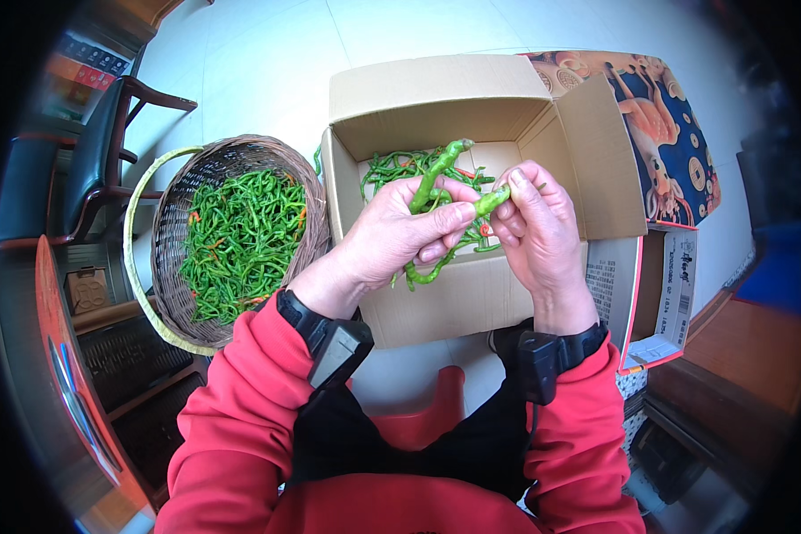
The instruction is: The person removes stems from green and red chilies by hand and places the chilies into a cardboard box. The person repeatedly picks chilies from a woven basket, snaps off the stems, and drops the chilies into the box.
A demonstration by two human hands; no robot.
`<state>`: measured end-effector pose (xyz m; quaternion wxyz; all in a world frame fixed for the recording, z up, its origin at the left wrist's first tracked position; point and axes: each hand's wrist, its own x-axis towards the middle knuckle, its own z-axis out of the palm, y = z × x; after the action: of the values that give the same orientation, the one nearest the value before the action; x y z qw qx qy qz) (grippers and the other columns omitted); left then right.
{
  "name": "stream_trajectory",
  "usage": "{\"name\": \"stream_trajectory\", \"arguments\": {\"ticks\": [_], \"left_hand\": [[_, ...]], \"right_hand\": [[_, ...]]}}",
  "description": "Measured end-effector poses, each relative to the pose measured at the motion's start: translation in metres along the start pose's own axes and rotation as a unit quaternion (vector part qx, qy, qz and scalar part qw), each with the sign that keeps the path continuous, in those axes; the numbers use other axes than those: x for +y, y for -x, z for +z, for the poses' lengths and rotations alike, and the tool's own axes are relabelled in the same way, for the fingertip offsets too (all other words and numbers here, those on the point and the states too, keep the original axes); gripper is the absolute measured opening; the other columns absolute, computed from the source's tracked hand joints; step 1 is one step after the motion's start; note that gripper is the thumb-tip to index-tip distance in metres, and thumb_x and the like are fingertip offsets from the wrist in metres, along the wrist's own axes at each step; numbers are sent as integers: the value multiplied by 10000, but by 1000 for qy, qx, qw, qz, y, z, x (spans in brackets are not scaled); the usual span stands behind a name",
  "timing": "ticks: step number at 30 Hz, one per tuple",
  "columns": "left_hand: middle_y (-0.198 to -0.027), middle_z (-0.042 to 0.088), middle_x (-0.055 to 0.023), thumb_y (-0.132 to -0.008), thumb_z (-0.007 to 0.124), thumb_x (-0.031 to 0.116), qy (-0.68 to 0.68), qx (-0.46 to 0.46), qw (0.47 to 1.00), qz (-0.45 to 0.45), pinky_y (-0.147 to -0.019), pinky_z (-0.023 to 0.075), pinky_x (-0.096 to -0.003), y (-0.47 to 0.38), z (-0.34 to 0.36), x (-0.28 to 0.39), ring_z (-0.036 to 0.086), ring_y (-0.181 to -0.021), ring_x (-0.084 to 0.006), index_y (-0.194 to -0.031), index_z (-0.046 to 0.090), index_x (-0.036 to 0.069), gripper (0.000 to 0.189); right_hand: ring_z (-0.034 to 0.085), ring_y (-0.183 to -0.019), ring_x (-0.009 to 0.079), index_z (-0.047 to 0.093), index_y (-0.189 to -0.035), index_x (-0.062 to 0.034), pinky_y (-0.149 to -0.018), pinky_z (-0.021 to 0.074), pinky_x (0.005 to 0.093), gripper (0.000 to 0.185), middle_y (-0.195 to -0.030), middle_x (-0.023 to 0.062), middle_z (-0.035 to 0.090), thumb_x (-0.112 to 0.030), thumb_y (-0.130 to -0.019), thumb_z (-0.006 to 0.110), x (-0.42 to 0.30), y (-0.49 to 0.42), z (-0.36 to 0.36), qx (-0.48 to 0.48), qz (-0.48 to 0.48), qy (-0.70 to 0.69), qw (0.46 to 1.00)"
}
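Note:
Several long green chili peppers point(434, 175) are gripped in my left hand point(394, 230), one pointing up and a curled one hanging below the palm. Thumb and fingers of my right hand point(541, 233) pinch the stem end of one green chili pepper point(492, 201), whose other end sits between my left thumb and fingers. Both hands are above an open cardboard box point(440, 300). Inside it lie loose green chilies point(394, 167) and a few red ones, partly hidden by my hands. To the left, a woven basket point(315, 220) holds a large heap of green chilies point(240, 240) with some orange-red ones among them.
The basket's pale wrapped handle point(133, 233) arches out on its left. Beyond stands a dark chair point(97, 160). At right are a deer-patterned printed surface point(667, 133) and an open carton point(671, 294) bearing writing. A red stool point(427, 420) shows between my legs.

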<state>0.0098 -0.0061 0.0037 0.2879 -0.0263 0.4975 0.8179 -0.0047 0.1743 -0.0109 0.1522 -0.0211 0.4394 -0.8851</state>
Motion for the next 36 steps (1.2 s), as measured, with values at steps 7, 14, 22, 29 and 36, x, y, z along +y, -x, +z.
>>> {"name": "stream_trajectory", "arguments": {"ticks": [7, 14, 22, 29, 36], "left_hand": [[-671, 508, 0, -905, 614, 173, -7, -29, 1000, -9, -445, 303, -196, 1, -3, 2, 399, -494, -46, -1051, 588, 33, 204], [-688, 519, -12, -911, 597, 153, 5, 22, 999, 32, -446, 329, -203, -2, -6, 1, 424, -502, -56, -1064, 574, 20, 204], [-714, 544, -18, -891, 617, 128, 1, 38, 998, 48, -443, 377, -195, -2, -8, 4, 453, -502, -52, -1041, 576, 23, 188], [-693, 539, -14, -875, 635, 128, -14, 44, 998, 47, -448, 382, -198, -1, -6, 6, 452, -499, -55, -1032, 578, 20, 199], [-675, 530, -12, -870, 640, 130, -25, 54, 997, 51, -449, 367, -195, -1, -5, 7, 449, -505, -56, -1024, 578, 17, 201]], "right_hand": [[354, -505, 21, 549, -858, -68, -446, 291, 171, 154, -668, -24, 484, -174, -963, 511, -3, 0, -4, -44, 68, -80, 993], [350, -491, 13, 560, -920, -44, -440, 287, 165, 106, -698, 6, 524, -145, -944, 540, -3, 3, 6, 25, 29, -38, 999], [381, -478, 3, 568, -979, -30, -422, 283, 152, 88, -780, 68, 622, -82, -911, 587, -6, 1, 2, 16, -13, 54, 998], [342, -477, 10, 546, -975, -40, -436, 272, 159, 61, -791, 80, 606, -72, -924, 556, -7, 1, 1, 25, -1, 76, 997], [345, -481, 10, 526, -941, -45, -439, 263, 158, 59, -785, 76, 601, -74, -914, 569, -7, 1, 1, 39, 0, 72, 997]]}}
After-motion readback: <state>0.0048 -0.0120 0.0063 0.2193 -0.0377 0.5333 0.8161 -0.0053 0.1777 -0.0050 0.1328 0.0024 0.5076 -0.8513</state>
